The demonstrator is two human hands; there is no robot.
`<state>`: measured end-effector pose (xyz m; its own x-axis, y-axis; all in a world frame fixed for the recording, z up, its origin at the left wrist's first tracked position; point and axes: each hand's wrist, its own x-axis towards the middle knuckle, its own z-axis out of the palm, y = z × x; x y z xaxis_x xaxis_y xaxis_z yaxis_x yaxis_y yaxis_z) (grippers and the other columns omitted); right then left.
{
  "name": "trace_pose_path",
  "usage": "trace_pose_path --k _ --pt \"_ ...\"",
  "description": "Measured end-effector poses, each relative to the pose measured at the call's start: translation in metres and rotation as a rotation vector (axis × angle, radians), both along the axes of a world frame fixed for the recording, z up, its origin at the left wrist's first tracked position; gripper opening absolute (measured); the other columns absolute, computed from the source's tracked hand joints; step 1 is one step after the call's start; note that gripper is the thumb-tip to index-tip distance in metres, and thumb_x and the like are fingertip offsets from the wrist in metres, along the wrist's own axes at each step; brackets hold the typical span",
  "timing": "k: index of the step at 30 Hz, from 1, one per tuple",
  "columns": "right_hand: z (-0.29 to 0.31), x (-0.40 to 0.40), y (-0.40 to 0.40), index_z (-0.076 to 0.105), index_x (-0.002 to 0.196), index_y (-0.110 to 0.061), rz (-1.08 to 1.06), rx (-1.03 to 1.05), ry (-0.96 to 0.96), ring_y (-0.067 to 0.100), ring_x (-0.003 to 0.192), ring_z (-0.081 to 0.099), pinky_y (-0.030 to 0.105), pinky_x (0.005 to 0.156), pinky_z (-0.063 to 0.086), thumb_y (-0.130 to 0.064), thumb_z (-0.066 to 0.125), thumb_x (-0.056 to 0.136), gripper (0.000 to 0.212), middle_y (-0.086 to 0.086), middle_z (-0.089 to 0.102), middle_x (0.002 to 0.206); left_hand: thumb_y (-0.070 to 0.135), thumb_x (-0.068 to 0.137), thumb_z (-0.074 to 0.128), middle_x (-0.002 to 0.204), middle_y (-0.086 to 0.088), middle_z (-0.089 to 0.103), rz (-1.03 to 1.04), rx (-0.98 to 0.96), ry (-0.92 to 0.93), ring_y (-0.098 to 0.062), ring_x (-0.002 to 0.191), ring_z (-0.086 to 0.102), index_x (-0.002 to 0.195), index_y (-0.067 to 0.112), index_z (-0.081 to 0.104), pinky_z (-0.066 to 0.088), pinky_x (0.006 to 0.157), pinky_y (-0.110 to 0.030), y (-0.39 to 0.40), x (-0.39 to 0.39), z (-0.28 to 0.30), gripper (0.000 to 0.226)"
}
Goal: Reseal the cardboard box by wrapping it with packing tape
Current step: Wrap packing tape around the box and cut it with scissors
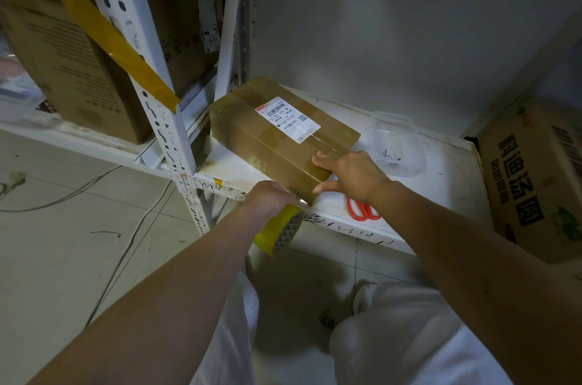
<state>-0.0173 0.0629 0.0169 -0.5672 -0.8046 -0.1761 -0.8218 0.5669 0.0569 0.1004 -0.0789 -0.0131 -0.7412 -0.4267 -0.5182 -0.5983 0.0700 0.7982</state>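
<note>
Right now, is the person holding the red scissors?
No: the scissors lie on the shelf while the left hand grips the tape roll.

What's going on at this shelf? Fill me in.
A person is taping up a cardboard box that lies on a white shelf. The right hand presses flat on the box's near end, while the left hand grips a yellow tape roll just below the shelf edge. Red-handled scissors lie on the shelf beside the right wrist.
</note>
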Motion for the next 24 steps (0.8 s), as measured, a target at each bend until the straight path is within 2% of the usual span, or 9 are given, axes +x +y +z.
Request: trace_pose_path --k 5,7,10,13,16,20,22,24 --pt "-0.005 -0.002 -0.001 0.036 0.145 -0.023 0.005 0.008 0.002 0.022 0.137 0.039 0.04 0.107 0.037 -0.05 0.053 0.092 0.063 0.0 0.033 0.154 0.016 0.08 0.072 0.075 0.001 0.053 0.012 0.042 0.005 -0.01 0.066 0.046 0.087 0.013 0.06 0.038 0.058 -0.021 0.001 0.001 0.005 0.014" --pt "-0.005 -0.003 0.001 0.035 0.147 -0.024 0.0 -0.012 -0.022 0.021 0.139 0.037 0.04 0.109 0.035 -0.04 0.056 0.094 0.059 -0.001 0.032 0.155 0.016 0.079 0.073 0.078 -0.001 0.055 0.03 0.062 0.003 -0.012 0.067 0.047 0.084 0.015 0.06 0.038 0.058 -0.022 0.0 0.001 0.006 0.014" --pt "-0.009 -0.004 0.003 0.032 0.148 -0.026 0.005 -0.025 -0.008 0.02 0.14 0.035 0.04 0.109 0.036 -0.027 0.056 0.097 0.057 -0.002 0.029 0.156 0.015 0.08 0.072 0.081 -0.002 0.057 0.075 0.11 0.017 -0.013 0.067 0.049 0.093 0.013 0.062 0.04 0.058 -0.022 -0.001 0.0 0.009 0.016" --pt "-0.006 -0.004 0.004 0.033 0.148 -0.028 0.001 -0.028 -0.044 0.019 0.141 0.033 0.039 0.111 0.033 -0.036 0.058 0.094 0.06 -0.004 0.028 0.156 0.015 0.083 0.069 0.079 -0.002 0.055 0.145 0.129 0.035 -0.013 0.067 0.048 0.085 0.014 0.061 0.039 0.06 -0.024 -0.002 -0.001 0.014 0.008" --pt "0.0 -0.005 0.003 0.041 0.144 -0.028 -0.04 -0.105 -0.135 0.019 0.14 0.035 0.039 0.113 0.029 -0.05 0.059 0.087 0.064 -0.006 0.034 0.153 0.015 0.086 0.066 0.075 0.0 0.052 0.22 0.151 0.062 -0.015 0.068 0.049 0.073 0.018 0.054 0.042 0.069 -0.027 -0.004 -0.002 0.015 0.017" --pt "-0.001 -0.004 -0.001 0.046 0.142 -0.027 -0.034 -0.114 -0.086 0.019 0.137 0.039 0.037 0.111 0.032 -0.05 0.056 0.088 0.059 -0.005 0.037 0.152 0.017 0.087 0.064 0.077 -0.003 0.055 0.281 0.159 0.06 -0.02 0.07 0.053 0.077 0.017 0.056 0.044 0.065 -0.027 -0.003 -0.006 0.019 0.012" --pt "-0.003 -0.002 0.002 0.043 0.143 -0.028 -0.035 -0.126 -0.081 0.017 0.138 0.037 0.035 0.112 0.03 -0.05 0.054 0.089 0.059 -0.006 0.034 0.153 0.018 0.087 0.064 0.082 -0.006 0.059 0.313 0.165 0.063 -0.025 0.077 0.058 0.086 0.014 0.06 0.047 0.072 -0.031 -0.002 -0.008 0.019 0.005" --pt "-0.007 0.0 0.007 0.038 0.146 -0.027 -0.011 -0.131 -0.04 0.013 0.142 0.03 0.032 0.113 0.028 -0.049 0.051 0.092 0.06 -0.005 0.03 0.155 0.02 0.086 0.064 0.086 -0.007 0.061 0.36 0.175 0.061 -0.03 0.089 0.06 0.093 0.015 0.062 0.051 0.081 -0.037 0.001 -0.011 0.019 0.01"
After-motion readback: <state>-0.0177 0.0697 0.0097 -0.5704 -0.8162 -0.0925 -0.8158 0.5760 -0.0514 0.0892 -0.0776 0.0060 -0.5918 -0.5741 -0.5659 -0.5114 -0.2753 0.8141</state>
